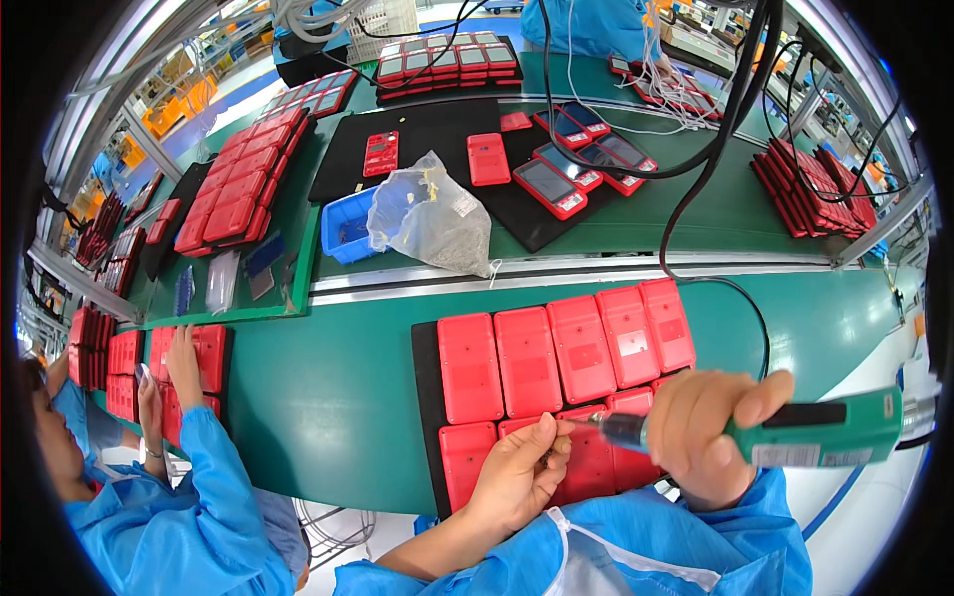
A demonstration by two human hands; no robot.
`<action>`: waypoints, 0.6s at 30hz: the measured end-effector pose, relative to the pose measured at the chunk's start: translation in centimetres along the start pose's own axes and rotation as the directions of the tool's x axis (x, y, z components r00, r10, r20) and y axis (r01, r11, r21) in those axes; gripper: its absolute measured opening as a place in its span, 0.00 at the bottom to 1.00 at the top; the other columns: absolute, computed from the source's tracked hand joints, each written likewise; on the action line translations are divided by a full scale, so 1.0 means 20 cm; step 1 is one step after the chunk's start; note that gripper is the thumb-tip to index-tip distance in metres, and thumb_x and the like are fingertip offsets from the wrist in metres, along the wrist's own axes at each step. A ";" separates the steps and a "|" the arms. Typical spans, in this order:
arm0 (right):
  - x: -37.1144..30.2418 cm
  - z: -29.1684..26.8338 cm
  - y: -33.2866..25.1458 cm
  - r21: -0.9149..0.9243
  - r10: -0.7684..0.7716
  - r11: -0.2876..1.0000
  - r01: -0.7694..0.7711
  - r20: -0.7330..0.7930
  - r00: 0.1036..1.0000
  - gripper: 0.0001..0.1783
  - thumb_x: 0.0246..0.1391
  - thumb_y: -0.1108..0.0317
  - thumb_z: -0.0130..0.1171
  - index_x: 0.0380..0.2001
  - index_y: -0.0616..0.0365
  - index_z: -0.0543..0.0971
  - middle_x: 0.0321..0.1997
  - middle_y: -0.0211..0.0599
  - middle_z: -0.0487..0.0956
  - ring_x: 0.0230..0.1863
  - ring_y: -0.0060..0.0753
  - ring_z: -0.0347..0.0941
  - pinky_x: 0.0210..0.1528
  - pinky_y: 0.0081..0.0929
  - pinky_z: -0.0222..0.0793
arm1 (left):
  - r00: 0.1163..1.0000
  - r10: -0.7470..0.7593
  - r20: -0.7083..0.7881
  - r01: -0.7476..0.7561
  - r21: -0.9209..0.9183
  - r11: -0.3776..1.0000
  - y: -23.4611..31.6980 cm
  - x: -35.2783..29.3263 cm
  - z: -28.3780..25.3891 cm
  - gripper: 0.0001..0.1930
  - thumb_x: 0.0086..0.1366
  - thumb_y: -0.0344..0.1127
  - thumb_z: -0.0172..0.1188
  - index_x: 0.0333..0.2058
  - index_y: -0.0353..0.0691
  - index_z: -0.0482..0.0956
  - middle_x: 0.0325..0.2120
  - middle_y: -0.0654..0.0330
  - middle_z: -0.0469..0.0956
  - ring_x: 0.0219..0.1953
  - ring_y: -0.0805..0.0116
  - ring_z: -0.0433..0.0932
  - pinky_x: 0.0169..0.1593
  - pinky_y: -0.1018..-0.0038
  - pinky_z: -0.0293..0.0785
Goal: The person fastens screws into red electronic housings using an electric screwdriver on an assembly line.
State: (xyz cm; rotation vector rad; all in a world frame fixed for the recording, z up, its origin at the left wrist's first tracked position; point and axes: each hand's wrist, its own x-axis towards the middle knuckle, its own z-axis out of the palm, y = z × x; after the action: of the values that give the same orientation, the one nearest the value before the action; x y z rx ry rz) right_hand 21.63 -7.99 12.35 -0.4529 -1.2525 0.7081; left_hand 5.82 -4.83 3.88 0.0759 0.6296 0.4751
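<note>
My right hand (701, 432) is wrapped round a green electric screwdriver (825, 433), its dark nose pointing left. The bit reaches the fingertips of my left hand (519, 469), where thumb and fingers pinch together. Small dark bits show between those fingers, too small to name. Both hands are over the near row of red plastic device housings (527, 360), which lie face down in two rows on a black foam mat (428, 370). My hands and the screwdriver hide part of the near row.
A blue bin (343, 230) and a clear bag of small parts (447, 230) stand beyond a metal rail. Red devices with screens (553, 185) lie behind. Black cables (686, 199) hang at right. A co-worker's hand (183, 366) touches red housings at left.
</note>
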 end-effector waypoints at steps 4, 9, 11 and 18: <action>-0.01 0.02 0.00 -0.097 0.022 0.995 -0.019 0.035 0.999 0.14 0.49 0.71 0.52 0.34 0.51 0.59 0.10 0.25 0.64 0.07 0.22 0.62 0.10 0.21 0.63 | 1.000 0.000 0.010 -0.001 0.021 1.000 -0.01 0.00 0.00 0.15 0.62 0.42 0.47 0.30 0.35 0.72 0.19 0.62 0.68 0.18 0.78 0.59 0.18 0.85 0.52; -0.01 0.03 0.00 -0.067 0.057 0.996 -0.055 0.015 0.998 0.13 0.49 0.73 0.52 0.34 0.52 0.59 0.10 0.26 0.65 0.07 0.22 0.62 0.09 0.21 0.63 | 0.999 -0.002 0.037 0.001 0.039 0.999 -0.01 -0.01 0.01 0.15 0.63 0.43 0.45 0.30 0.36 0.72 0.18 0.63 0.67 0.15 0.79 0.54 0.17 0.85 0.50; 0.00 0.03 0.00 -0.084 0.061 0.995 -0.059 0.026 0.998 0.13 0.49 0.73 0.52 0.34 0.52 0.59 0.10 0.26 0.65 0.07 0.21 0.62 0.09 0.21 0.62 | 0.999 -0.008 0.042 0.006 0.045 0.999 -0.01 0.00 0.00 0.15 0.63 0.43 0.44 0.29 0.36 0.72 0.17 0.63 0.66 0.15 0.79 0.54 0.17 0.85 0.50; -0.03 0.03 0.01 0.056 0.059 0.996 -0.063 0.058 0.997 0.19 0.39 0.85 0.52 0.36 0.57 0.64 0.14 0.30 0.68 0.12 0.26 0.63 0.16 0.29 0.65 | 0.997 -0.034 0.067 0.034 0.008 0.999 -0.01 0.00 -0.02 0.15 0.61 0.44 0.49 0.27 0.36 0.73 0.18 0.63 0.69 0.17 0.80 0.62 0.19 0.87 0.57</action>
State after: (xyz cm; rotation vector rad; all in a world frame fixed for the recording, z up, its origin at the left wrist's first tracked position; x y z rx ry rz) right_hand 20.99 -8.27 11.93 -0.4277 -1.2718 0.8115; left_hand 5.57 -5.03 3.51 0.0871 0.5659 0.4358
